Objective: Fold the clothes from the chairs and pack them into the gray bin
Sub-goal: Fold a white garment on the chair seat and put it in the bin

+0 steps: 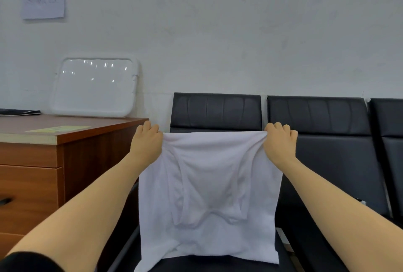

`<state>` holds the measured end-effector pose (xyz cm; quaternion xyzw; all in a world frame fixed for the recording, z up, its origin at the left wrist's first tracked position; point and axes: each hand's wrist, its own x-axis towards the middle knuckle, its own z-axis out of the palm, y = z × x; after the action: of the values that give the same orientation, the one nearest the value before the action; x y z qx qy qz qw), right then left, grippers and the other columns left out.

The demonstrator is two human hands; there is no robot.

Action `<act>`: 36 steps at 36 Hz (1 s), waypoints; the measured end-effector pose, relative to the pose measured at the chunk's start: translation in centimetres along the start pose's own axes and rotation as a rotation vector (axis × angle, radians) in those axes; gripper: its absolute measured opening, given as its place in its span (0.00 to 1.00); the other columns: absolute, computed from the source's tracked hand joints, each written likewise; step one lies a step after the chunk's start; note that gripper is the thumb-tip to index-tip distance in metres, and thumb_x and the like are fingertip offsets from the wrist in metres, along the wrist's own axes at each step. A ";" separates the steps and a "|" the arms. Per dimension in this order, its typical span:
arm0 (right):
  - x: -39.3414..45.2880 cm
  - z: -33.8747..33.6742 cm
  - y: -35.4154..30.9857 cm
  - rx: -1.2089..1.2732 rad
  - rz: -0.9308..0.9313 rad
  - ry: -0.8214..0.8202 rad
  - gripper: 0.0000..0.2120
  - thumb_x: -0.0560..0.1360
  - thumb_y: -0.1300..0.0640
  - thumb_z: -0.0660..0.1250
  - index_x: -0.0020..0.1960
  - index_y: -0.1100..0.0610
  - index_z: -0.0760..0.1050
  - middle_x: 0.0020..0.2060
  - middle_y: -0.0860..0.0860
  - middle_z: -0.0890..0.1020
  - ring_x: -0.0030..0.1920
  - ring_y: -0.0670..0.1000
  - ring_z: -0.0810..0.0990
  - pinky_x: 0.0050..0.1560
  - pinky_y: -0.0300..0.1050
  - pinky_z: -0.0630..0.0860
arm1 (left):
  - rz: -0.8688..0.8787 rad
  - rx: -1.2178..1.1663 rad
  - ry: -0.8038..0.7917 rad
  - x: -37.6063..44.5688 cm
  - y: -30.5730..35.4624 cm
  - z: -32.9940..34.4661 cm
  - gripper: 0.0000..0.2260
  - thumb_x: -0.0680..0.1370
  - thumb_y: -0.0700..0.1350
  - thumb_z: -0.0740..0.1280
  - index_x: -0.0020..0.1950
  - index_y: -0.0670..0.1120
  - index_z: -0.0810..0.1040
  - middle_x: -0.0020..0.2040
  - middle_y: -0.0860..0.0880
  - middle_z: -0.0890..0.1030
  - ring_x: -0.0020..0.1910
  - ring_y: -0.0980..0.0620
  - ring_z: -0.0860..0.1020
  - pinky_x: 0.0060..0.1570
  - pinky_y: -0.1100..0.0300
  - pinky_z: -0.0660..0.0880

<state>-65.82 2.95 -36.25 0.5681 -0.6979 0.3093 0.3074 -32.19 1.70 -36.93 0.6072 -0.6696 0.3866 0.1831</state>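
White garment (209, 184), probably a T-shirt or undershirt seen with its inner layers showing through, hangs in front of the black chairs (322, 141), stretched by its top edge between the two hands. The left hand (146, 141) grips the upper left corner with fingers curled over the cloth, and the right hand (280, 142) grips the upper right corner the same way; both are level with each other and about equally far out from the body, so neither arm is nearer. The held edge runs straight across from left to right, and the cloth drops from it towards the person, its lower hem reaching down to the seat (196, 264) of the chair just in front. Its long axis therefore looks to run top to bottom, away from the hands. My reading is that the next fold turns on this: with the cloth spread flat and square to the body, it could be laid on the seat or doubled side to side by bringing one hand across to the other.

No gray bin shows in this view, so I cannot tell where it stands or what it holds. To the left is a wooden bench (72, 129) with drawers; a white plastic lid or tray (93, 87) leans on the wall (218, 32) at its back, holding nothing that I can see. A paper note (43, 1) is taped to the wall above.
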 end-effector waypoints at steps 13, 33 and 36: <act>-0.8 -0.5 -0.4 0.039 -0.085 -0.081 0.07 0.77 0.61 0.52 0.46 0.58 0.69 0.45 0.53 0.71 0.44 0.52 0.65 0.47 0.45 0.61 | -0.059 0.251 -0.073 0.3 1.5 -1.1 0.08 0.76 0.39 0.62 0.54 0.47 0.75 0.53 0.49 0.74 0.55 0.48 0.69 0.53 0.59 0.65; -2.2 -7.5 -1.7 0.239 0.064 0.083 0.06 0.77 0.60 0.55 0.43 0.59 0.68 0.45 0.54 0.64 0.46 0.54 0.60 0.49 0.48 0.56 | -0.229 0.003 0.165 -1.6 1.1 -8.0 0.03 0.75 0.40 0.57 0.42 0.44 0.63 0.44 0.46 0.64 0.50 0.46 0.67 0.52 0.56 0.63; -2.0 -9.6 -1.9 0.319 0.098 0.146 0.07 0.76 0.60 0.56 0.40 0.60 0.67 0.45 0.55 0.65 0.47 0.55 0.62 0.49 0.48 0.56 | -0.248 -0.028 0.196 -1.6 0.7 -10.3 0.03 0.75 0.40 0.57 0.41 0.43 0.65 0.44 0.46 0.62 0.49 0.45 0.66 0.52 0.55 0.62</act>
<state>-62.83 11.37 -31.70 0.5511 -0.6427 0.4712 0.2476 -34.84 10.34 -31.73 0.6419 -0.5740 0.4090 0.3021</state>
